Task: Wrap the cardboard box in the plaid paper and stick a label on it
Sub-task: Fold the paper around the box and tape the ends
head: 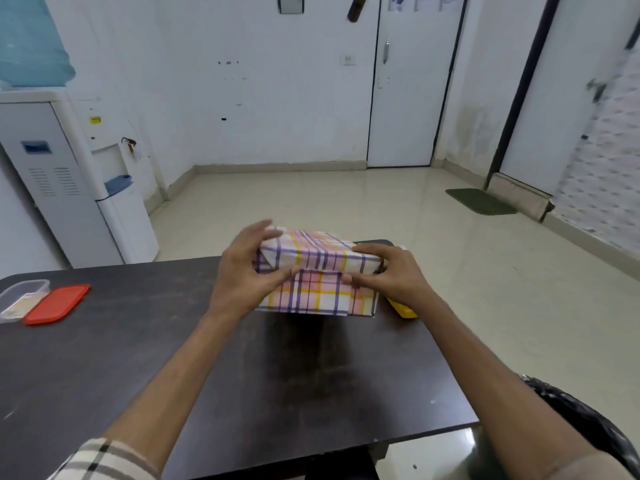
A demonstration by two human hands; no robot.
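The box [318, 275] sits near the far edge of the dark table [138, 358], covered in pink, yellow and purple plaid paper. No cardboard shows. My left hand [246, 275] grips its left end, fingers curled over the top corner and thumb pressing the near face. My right hand [388, 275] holds the right end, fingers lying along the top edge and thumb on a folded flap of paper on the near side. No label is in view.
A yellow object [403, 310] lies on the table just right of the box, partly behind my right wrist. A clear plastic container [20, 299] and its red lid [57, 304] lie at the table's left edge. A water dispenser [69, 181] stands beyond.
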